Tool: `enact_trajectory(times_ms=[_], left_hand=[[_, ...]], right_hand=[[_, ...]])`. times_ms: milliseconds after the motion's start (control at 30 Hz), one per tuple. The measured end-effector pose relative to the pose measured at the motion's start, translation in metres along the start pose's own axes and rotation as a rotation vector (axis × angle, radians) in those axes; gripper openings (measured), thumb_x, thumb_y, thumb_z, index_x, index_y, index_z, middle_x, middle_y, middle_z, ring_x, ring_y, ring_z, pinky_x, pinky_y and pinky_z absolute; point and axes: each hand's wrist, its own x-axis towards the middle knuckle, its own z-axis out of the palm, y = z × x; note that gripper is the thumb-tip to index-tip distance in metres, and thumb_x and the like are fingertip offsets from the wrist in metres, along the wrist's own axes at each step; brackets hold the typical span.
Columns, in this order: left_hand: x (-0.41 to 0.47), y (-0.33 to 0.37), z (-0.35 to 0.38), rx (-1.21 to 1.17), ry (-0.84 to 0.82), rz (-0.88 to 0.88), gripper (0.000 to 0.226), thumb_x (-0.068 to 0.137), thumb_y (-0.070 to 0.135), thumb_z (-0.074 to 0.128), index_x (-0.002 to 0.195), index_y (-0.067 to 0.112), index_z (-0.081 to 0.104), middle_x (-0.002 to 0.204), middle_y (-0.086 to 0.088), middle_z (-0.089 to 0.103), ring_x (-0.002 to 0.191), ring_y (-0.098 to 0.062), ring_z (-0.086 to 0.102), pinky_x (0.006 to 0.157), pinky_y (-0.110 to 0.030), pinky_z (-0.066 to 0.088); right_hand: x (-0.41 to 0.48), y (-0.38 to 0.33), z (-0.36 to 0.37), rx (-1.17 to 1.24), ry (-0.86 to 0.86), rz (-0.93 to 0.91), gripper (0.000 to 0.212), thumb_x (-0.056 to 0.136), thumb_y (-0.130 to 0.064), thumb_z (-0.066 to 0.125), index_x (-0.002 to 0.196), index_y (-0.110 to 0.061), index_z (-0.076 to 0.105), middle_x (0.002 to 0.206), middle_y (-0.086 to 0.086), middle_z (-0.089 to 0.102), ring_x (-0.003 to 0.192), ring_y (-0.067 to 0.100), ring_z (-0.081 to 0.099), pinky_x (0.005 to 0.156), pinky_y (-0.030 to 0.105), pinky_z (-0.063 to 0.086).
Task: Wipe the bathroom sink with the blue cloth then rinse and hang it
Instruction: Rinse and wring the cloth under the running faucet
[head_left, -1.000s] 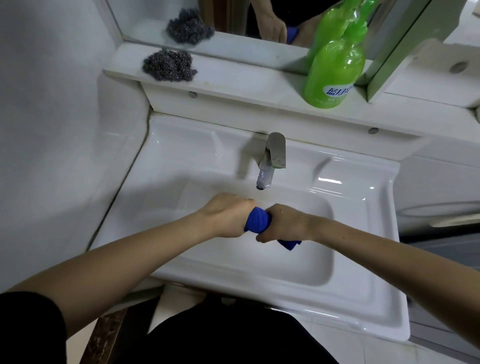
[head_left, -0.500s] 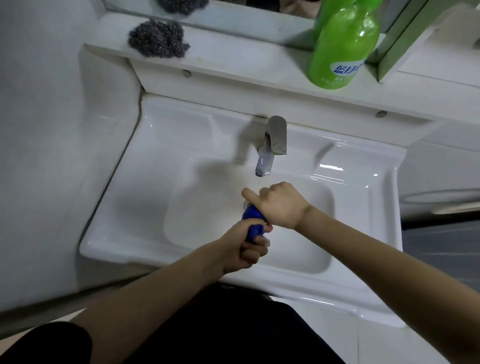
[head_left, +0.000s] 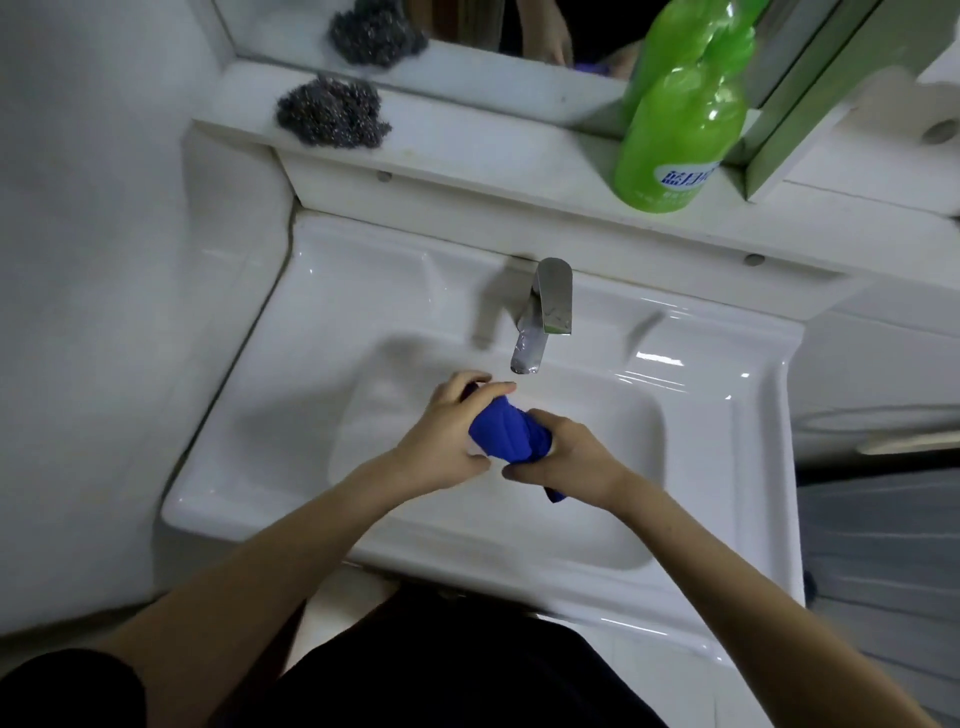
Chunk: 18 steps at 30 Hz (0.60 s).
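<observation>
The blue cloth (head_left: 506, 435) is bunched into a tight roll above the basin of the white sink (head_left: 311, 322). My left hand (head_left: 447, 441) grips its upper left end, fingers wrapped around it. My right hand (head_left: 566, 460) grips the lower right end, and a small blue corner pokes out below that hand. Both hands hover just below the spout of the chrome tap (head_left: 543, 317). I see no water running from the tap.
A green soap bottle (head_left: 675, 135) stands on the white ledge (head_left: 493, 156) behind the sink, at the right. A steel wool pad (head_left: 332, 111) lies on the ledge's left end. A mirror is above the ledge, and a white wall closes the left side.
My hands have turned from one-behind-the-other back to side by side on the rolled cloth, twisting it. The camera has tilted, so the sink sits lower in view.
</observation>
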Motion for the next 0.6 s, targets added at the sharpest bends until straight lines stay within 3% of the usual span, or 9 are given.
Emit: enact_trajectory(times_ms=[67, 167, 267, 333, 400, 467, 600], left_hand=[[-0.005, 0.013, -0.016, -0.15, 0.113, -0.055, 0.079, 0.078, -0.004, 0.062, 0.145, 0.029, 0.036, 0.14, -0.002, 0.028, 0.132, -0.014, 0.033, 0.103, -0.022, 0.033], [-0.014, 0.032, -0.037, -0.657, 0.189, -0.322, 0.071, 0.076, 0.019, 0.066, 0.141, 0.026, 0.039, 0.137, 0.001, 0.042, 0.116, -0.015, 0.055, 0.099, -0.034, 0.049], [-0.022, 0.048, -0.036, -1.054, 0.145, -0.392, 0.072, 0.077, 0.03, 0.077, 0.137, 0.024, 0.038, 0.129, -0.001, 0.055, 0.104, -0.021, 0.068, 0.092, -0.043, 0.056], [-0.025, 0.054, -0.026, -1.148, 0.195, -0.39, 0.076, 0.074, 0.031, 0.08, 0.135, 0.027, 0.036, 0.13, -0.001, 0.057, 0.105, -0.024, 0.069, 0.088, -0.042, 0.057], [-0.029, 0.052, -0.017, -1.146, 0.288, -0.372, 0.078, 0.067, 0.032, 0.082, 0.132, 0.03, 0.039, 0.132, -0.003, 0.057, 0.109, -0.024, 0.067, 0.085, -0.041, 0.058], [-0.035, 0.045, -0.015, -1.152, 0.348, -0.341, 0.066, 0.073, 0.021, 0.08, 0.129, 0.032, 0.046, 0.129, -0.011, 0.059, 0.107, -0.027, 0.067, 0.084, -0.039, 0.058], [-0.049, 0.037, -0.026, -1.209, 0.272, -0.256, 0.058, 0.081, 0.003, 0.071, 0.129, 0.028, 0.052, 0.122, -0.017, 0.065, 0.105, -0.029, 0.068, 0.086, -0.039, 0.055]], right_hand=[[-0.014, -0.01, -0.008, 0.095, 0.038, -0.012, 0.036, 0.073, -0.027, 0.081, 0.099, -0.023, 0.056, 0.077, -0.005, 0.063, 0.051, 0.006, 0.053, 0.056, 0.024, 0.048], [-0.032, -0.025, -0.012, 0.152, 0.198, -0.072, 0.044, 0.075, -0.026, 0.079, 0.11, -0.027, 0.052, 0.091, 0.001, 0.062, 0.049, 0.013, 0.054, 0.049, 0.025, 0.047], [-0.045, -0.032, 0.004, 0.097, 0.377, -0.161, 0.06, 0.076, -0.033, 0.079, 0.126, -0.034, 0.045, 0.108, -0.007, 0.048, 0.076, 0.005, 0.058, 0.065, 0.017, 0.048], [-0.052, -0.035, 0.019, 0.084, 0.396, -0.22, 0.064, 0.08, -0.035, 0.077, 0.133, -0.033, 0.042, 0.111, -0.008, 0.043, 0.093, 0.0, 0.054, 0.076, 0.011, 0.046], [-0.058, -0.039, 0.03, 0.218, 0.355, -0.206, 0.059, 0.084, -0.033, 0.074, 0.134, -0.036, 0.043, 0.11, -0.007, 0.042, 0.088, 0.006, 0.057, 0.067, 0.021, 0.052], [-0.063, -0.04, 0.035, 0.442, 0.298, -0.192, 0.047, 0.088, -0.028, 0.071, 0.127, -0.042, 0.048, 0.104, -0.006, 0.05, 0.075, 0.016, 0.06, 0.052, 0.028, 0.051], [-0.071, -0.042, 0.034, 0.654, 0.218, -0.094, 0.045, 0.091, -0.04, 0.065, 0.131, -0.033, 0.046, 0.1, 0.005, 0.068, 0.077, 0.019, 0.067, 0.06, 0.022, 0.051]])
